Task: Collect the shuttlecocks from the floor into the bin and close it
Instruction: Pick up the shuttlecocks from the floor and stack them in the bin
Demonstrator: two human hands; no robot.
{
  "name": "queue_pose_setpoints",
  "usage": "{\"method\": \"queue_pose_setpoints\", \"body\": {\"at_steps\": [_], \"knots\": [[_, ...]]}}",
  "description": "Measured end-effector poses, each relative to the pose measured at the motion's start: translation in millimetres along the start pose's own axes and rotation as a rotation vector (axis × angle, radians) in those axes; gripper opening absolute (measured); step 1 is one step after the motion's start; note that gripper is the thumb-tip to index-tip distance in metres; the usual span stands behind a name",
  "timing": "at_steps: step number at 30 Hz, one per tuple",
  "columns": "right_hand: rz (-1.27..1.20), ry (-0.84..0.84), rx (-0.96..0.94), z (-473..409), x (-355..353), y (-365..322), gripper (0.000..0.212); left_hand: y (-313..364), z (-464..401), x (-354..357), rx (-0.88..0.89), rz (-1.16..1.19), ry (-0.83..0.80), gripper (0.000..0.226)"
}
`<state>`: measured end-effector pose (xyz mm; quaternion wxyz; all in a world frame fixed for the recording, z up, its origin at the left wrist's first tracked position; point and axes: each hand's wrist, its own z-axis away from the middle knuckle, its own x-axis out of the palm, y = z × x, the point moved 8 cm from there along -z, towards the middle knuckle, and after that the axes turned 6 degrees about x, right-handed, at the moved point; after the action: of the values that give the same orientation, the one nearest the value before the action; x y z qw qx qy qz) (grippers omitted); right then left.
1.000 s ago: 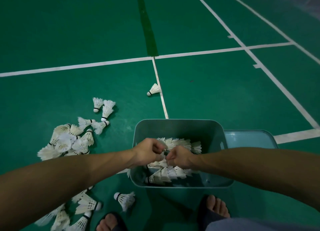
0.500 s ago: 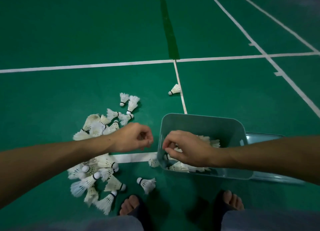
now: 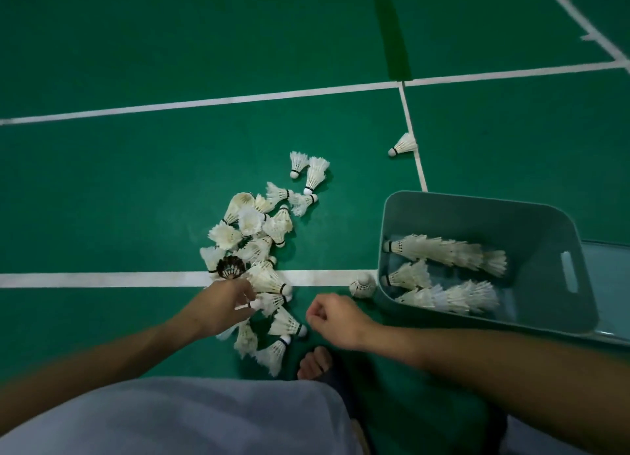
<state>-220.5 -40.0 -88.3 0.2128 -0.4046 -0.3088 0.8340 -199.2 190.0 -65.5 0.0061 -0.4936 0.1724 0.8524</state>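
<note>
Nearest the camera, grey trousers (image 3: 177, 417) fill the lower edge, with a bare foot (image 3: 315, 362) just beyond on the green floor (image 3: 136, 188).

The left hand (image 3: 221, 309) reaches into the near end of the shuttlecock pile (image 3: 259, 250). Its fingers (image 3: 247, 292) are curled around the cork end of one white shuttlecock (image 3: 269, 303), pinching it; the feather skirt points toward 3 o'clock from the fingertips. Further shuttlecocks lie at 5 o'clock from this hand, touching one another.

The right hand (image 3: 335, 321) hovers at 3 o'clock from the left hand, apart from it. Its fingers are curled loosely inward and hold nothing.

One dark shuttlecock (image 3: 231, 267) lies at 12 o'clock from the left hand, on the white court line (image 3: 102, 279).

The bin (image 3: 552, 250) stands at 2 o'clock from the right hand, open, with stacked shuttlecocks inside. A single shuttlecock (image 3: 363, 285) lies just beside its near-left corner. The lid (image 3: 606, 284) lies at the bin's far right side.

Farthest, a lone shuttlecock (image 3: 403, 145) rests at 12 o'clock from the bin.
</note>
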Motion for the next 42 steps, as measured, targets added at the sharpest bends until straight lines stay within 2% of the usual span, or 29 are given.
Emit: {"method": "queue_pose_setpoints", "body": {"at_steps": [3,8,11,14,20,24,26,28,30,33,38,42], "knots": [[0.023,0.027,0.016,-20,24,3,0.015,-9,-5,17,-0.012,-0.052,-0.013,0.041],[0.139,0.003,-0.026,-41,60,-8,0.044,-9,-24,42,-0.047,-0.111,-0.066,0.065],[0.176,-0.005,-0.048,-50,75,-9,0.057,-9,-33,52,-0.092,-0.205,-0.051,0.06],[0.156,0.006,-0.029,-57,76,-2,0.058,-9,-41,53,-0.106,-0.211,0.014,0.051],[0.082,0.044,0.025,-55,56,16,0.059,-6,-55,56,-0.135,-0.167,0.013,0.062],[-0.002,0.059,0.045,-43,44,21,0.066,-1,-63,50,-0.148,-0.166,0.037,0.045],[-0.055,0.087,0.035,-33,35,17,0.069,1,-63,42,-0.147,-0.131,0.068,0.043],[-0.082,0.122,0.005,-21,22,8,0.067,5,-58,27,-0.149,-0.065,0.122,0.051],[-0.059,0.146,-0.034,-7,5,-5,0.057,13,-51,9,-0.119,-0.025,0.157,0.057],[0.052,0.16,-0.126,15,-27,-30,0.038,30,-39,-23,-0.038,0.058,0.212,0.056],[0.254,0.18,-0.208,44,-101,-59,0.023,71,-28,-82,0.081,0.106,0.303,0.05],[0.327,0.215,-0.22,65,-168,-61,0.023,111,-35,-120,0.168,0.149,0.317,0.049]]}}
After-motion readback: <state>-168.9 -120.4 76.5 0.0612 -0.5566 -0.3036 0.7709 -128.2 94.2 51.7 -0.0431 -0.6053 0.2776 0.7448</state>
